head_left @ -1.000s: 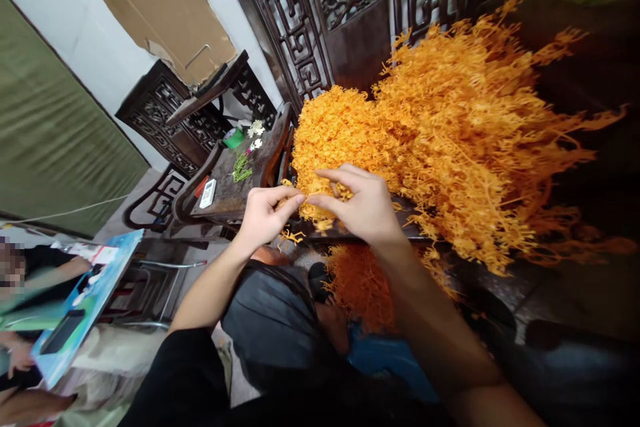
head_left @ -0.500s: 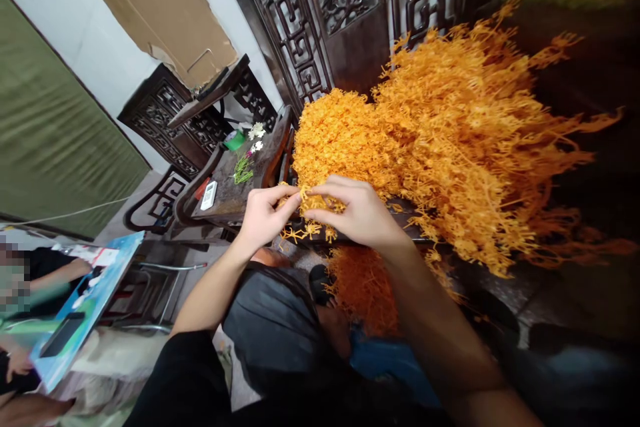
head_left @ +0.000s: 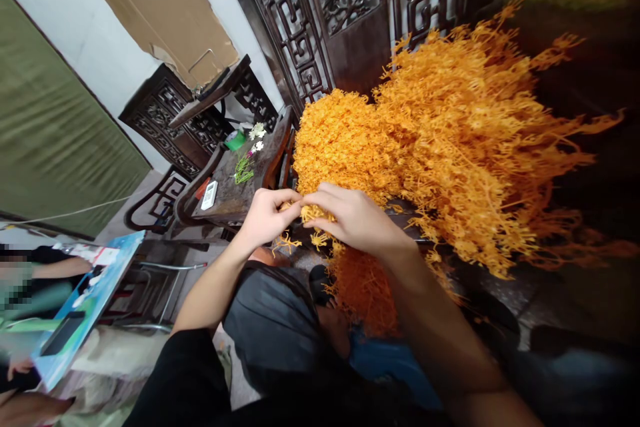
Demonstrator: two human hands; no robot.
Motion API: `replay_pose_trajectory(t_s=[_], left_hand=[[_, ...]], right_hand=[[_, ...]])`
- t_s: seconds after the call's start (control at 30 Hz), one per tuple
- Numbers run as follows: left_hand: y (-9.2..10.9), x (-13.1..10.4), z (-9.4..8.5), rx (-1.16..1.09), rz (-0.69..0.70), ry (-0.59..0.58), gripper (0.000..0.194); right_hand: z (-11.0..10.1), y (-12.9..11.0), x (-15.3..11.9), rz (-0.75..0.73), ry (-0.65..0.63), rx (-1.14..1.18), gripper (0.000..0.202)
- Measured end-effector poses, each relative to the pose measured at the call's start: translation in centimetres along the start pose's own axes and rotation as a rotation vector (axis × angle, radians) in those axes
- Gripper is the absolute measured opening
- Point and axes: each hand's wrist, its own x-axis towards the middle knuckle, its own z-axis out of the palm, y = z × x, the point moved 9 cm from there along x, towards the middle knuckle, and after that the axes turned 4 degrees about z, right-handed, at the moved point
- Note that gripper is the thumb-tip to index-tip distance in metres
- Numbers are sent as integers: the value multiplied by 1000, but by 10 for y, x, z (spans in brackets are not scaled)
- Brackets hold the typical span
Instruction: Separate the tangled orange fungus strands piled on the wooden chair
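My left hand (head_left: 270,215) and my right hand (head_left: 347,215) meet in the middle of the view, fingertips close together. Both are closed on small orange strands (head_left: 316,214), which show between the fingers of my right hand. Loose branching ends (head_left: 286,242) hang below my left fingers. Just behind the hands rises a big pile of orange branching strands (head_left: 425,140), lying on a dark wooden seat and spreading to the right. A deeper orange heap (head_left: 365,290) sits lower down, partly behind my right forearm.
A small side table (head_left: 227,197) on the left bears a green tape roll (head_left: 235,140), white flowers (head_left: 257,131), green stems (head_left: 244,170) and a white device (head_left: 209,195). Another person's arm (head_left: 60,268) rests by a blue table (head_left: 113,280). A blue stool (head_left: 390,360) stands below.
My right fingers have curled further round the orange strands, and more of them bunch in that hand. The dangling ends below have shifted slightly left and down.
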Motion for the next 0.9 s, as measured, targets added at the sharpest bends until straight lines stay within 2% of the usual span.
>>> replay_pose_trajectory(t_s=[0.07, 0.17, 0.27, 0.37, 0.43, 0.6, 0.7, 0.8, 0.83, 0.9], left_hand=[[0, 1, 0, -30, -16, -24, 26], [-1, 2, 1, -71, -37, -47, 31], [0, 1, 12, -166, -9, -137, 41], [-1, 0, 24, -240, 13, -180, 35], [-2, 2, 28, -229, 14, -161, 31], [4, 4, 32, -249, -15, -190, 47], [11, -1, 34, -319, -58, -258, 48], [20, -12, 41, -330, -13, -384, 45], [20, -14, 41, -309, 10, -394, 44], [17, -13, 35, -237, 55, -319, 42]], right_hand=[[-2, 2, 0, 7, 41, -9, 23], [-3, 6, 0, -4, 115, 57, 23], [-8, 11, -2, -23, 247, 131, 23], [-13, 15, -5, -21, 381, 148, 21], [-15, 16, -6, 10, 441, 173, 19], [-9, 22, -7, 174, 547, 345, 25], [-10, 54, -20, 395, 698, 498, 35], [-26, 109, -47, 623, 953, 778, 38], [-33, 124, -54, 664, 1009, 873, 39], [-39, 141, -53, 703, 944, 1015, 38]])
